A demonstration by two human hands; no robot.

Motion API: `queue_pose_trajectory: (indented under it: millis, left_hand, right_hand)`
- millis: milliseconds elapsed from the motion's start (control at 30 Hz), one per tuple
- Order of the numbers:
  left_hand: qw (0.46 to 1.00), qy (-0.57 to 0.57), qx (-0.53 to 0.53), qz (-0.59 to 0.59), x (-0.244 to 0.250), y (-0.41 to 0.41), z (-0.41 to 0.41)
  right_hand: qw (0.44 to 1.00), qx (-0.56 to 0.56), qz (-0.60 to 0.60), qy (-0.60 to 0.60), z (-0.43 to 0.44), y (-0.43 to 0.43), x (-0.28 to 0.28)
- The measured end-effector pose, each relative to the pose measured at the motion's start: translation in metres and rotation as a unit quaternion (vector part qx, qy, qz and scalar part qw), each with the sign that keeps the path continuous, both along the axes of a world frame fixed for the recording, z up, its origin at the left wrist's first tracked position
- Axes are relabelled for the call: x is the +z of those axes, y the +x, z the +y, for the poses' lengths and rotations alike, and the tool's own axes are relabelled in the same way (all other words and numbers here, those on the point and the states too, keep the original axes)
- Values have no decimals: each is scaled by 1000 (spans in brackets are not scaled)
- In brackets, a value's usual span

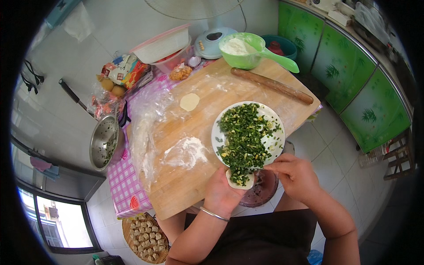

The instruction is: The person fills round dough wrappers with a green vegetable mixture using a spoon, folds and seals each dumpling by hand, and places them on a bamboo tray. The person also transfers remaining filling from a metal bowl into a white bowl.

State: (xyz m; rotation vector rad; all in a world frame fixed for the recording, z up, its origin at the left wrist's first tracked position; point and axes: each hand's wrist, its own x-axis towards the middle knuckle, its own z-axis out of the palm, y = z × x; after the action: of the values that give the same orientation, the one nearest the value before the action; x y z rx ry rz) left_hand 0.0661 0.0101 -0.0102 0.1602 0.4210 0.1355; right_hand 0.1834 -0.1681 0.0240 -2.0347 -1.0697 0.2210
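Note:
My left hand [223, 192] holds a round dough wrapper [250, 185] on its palm, at the near edge of a white plate [280, 124]. Chopped green filling with yellow bits [243, 132] covers much of the plate, and some of it lies on the wrapper. Pinched in the fingers of my right hand [288, 170] is a thin utensil, its far end at the filling above the wrapper; its exact kind is unclear. Another flat dough wrapper [189, 102] lies on the wooden board [179, 195], beyond a patch of flour [187, 154].
A wooden rolling pin [271, 85] and a green scoop of flour [238, 46] occupy the board's far side. Plastic film [144, 142] covers its left part. Left of it stands a steel bowl [106, 142]. Folded dumplings fill a woven tray [145, 237] below. Green cabinets [351, 76] stand right.

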Motion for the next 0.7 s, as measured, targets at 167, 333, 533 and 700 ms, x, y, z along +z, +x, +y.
queue_pose_trajectory:
  millis: [167, 333, 533, 700]
  left_hand:
    - [1000, 14, 5, 27, 4, -6, 0]
    - [999, 14, -7, 31, 7, -3, -2]
    - [999, 21, -13, 45, 4, -5, 4]
    - [997, 38, -14, 58, 8, -3, 8]
  right_hand:
    - [994, 8, -109, -10, -11, -26, 5]
    - [981, -9, -182, 69, -16, -42, -30]
    - [996, -15, -86, 31, 3, -19, 0]
    - [999, 5, -9, 36, 19, 1, -5]
